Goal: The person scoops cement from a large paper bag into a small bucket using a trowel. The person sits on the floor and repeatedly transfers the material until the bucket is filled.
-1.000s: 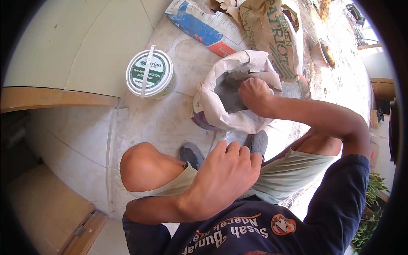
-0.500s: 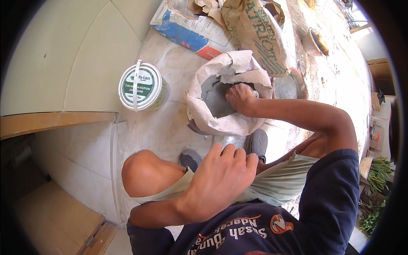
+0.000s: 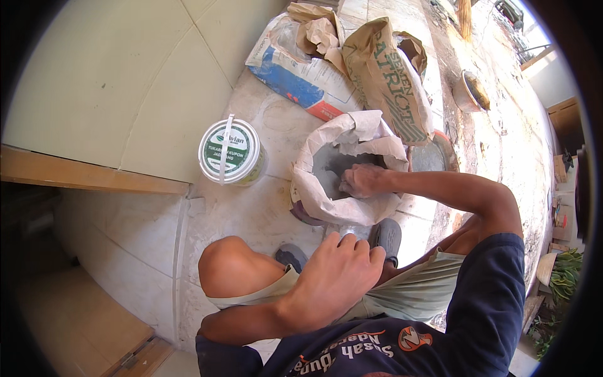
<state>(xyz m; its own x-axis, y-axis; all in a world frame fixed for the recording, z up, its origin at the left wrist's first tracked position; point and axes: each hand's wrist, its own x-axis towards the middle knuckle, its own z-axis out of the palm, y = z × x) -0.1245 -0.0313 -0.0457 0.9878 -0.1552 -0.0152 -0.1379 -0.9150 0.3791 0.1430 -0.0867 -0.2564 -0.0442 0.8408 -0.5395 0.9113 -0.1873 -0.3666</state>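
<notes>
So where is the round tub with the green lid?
In the head view the tub stands on the tiled floor, left of the open white sack that the right hand reaches into.

I see a crumpled white paper sack (image 3: 326, 188) holding matt grey powder (image 3: 330, 166), and my right hand (image 3: 363, 181) looks dusted with it. The tub (image 3: 229, 152) is glossy white plastic with a smooth lid. The floor tiles (image 3: 264, 213) are smooth, pale and powder-smeared. The brown bag (image 3: 389, 75) is creased, matt paper. My shorts (image 3: 402, 295) are soft, pale cloth.
</notes>
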